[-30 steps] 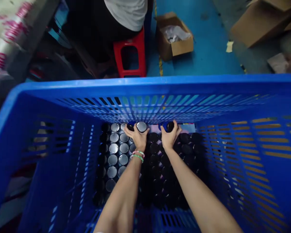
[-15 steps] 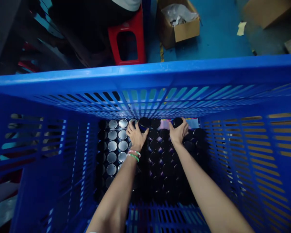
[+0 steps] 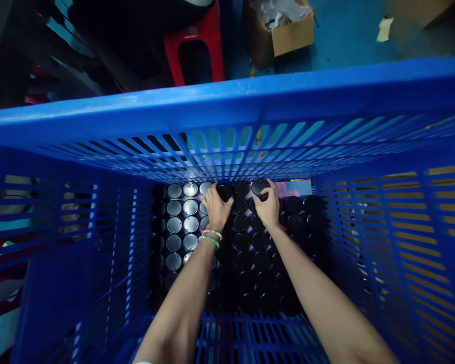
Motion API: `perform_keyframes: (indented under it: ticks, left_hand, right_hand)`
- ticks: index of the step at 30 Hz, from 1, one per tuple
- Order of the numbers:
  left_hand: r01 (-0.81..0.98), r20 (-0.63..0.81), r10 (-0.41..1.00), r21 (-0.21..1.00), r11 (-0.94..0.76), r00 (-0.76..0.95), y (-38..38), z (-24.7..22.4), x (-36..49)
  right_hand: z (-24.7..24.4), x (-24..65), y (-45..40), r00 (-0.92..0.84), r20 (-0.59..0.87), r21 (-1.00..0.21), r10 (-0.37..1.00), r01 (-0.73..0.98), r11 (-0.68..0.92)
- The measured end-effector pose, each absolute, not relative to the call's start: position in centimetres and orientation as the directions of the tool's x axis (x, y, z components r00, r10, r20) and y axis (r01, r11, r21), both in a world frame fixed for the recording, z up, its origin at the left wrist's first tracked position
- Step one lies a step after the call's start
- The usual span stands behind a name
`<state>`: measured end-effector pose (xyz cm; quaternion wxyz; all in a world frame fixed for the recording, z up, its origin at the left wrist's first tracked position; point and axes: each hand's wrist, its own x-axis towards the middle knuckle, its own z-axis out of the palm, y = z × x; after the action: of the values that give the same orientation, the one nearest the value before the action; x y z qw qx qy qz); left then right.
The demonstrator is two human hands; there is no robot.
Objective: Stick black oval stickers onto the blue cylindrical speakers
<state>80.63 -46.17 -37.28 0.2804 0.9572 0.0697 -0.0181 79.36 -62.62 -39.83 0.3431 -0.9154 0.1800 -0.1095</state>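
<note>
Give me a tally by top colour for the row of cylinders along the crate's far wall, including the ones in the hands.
Silver-topped cylinders: 3
Dark-topped cylinders: 4, one in the left hand and one in the right hand
Total: 7

One round black piece (image 3: pixel 223 191) and a matching one (image 3: pixel 259 186) face up, apart, along the far row.

Left wrist (image 3: pixel 217 225): pink-white and green bead bracelets (image 3: pixel 212 232); hands (image 3: pixel 216 206), forearms (image 3: pixel 314 287) bare; white edge (image 3: pixel 143 362) below, perhaps sleeve.
</note>
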Motion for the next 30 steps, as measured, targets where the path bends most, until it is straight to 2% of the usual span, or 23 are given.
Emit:
perform_keyframes:
  ticks: [2,6,11,13,15,23,26,30]
  left_hand:
    - [0.141,-0.086,0.113,0.506,-0.851,0.99,-46.2,-36.8,80.8]
    - [0.115,-0.14,0.06,0.427,-0.897,0.988,-46.0,-35.2,81.8]
    - [0.124,-0.233,0.045,0.336,-0.934,0.971,-46.5,-33.9,83.6]
    - [0.131,-0.25,0.048,0.326,-0.936,0.967,-46.7,-33.9,84.0]
    - [0.116,-0.236,0.032,0.35,-0.93,0.971,-46.8,-34.1,84.0]
    - [0.03,-0.073,-0.015,0.572,-0.82,0.997,-46.5,-36.6,80.5]
    - [0.015,-0.064,-0.028,0.587,-0.809,0.998,-46.2,-37.5,79.8]
    - [-0.051,-0.091,-0.118,0.536,-0.843,0.989,-45.6,-37.3,80.1]
  right_hand:
    - [-40.0,79.3,-62.7,0.942,0.063,-0.639,-0.329,-0.215,-0.739]
    - [-39.6,79.5,-61.8,0.959,0.066,-0.549,-0.276,-0.196,-0.813]
    - [-38.7,79.6,-59.1,0.995,0.057,-0.472,-0.076,-0.04,-0.881]
    - [-38.6,79.6,-58.6,0.997,0.044,-0.447,-0.058,-0.032,-0.894]
    - [-38.6,79.6,-58.5,0.997,0.037,-0.424,-0.07,-0.048,-0.905]
    - [-39.0,79.1,-60.5,0.999,0.016,-0.369,-0.034,-0.026,-0.929]
    - [-39.0,78.5,-60.9,1.0,0.004,-0.364,-0.007,-0.005,-0.931]
    - [-38.8,77.6,-60.4,1.0,-0.002,-0.364,0.028,0.026,-0.931]
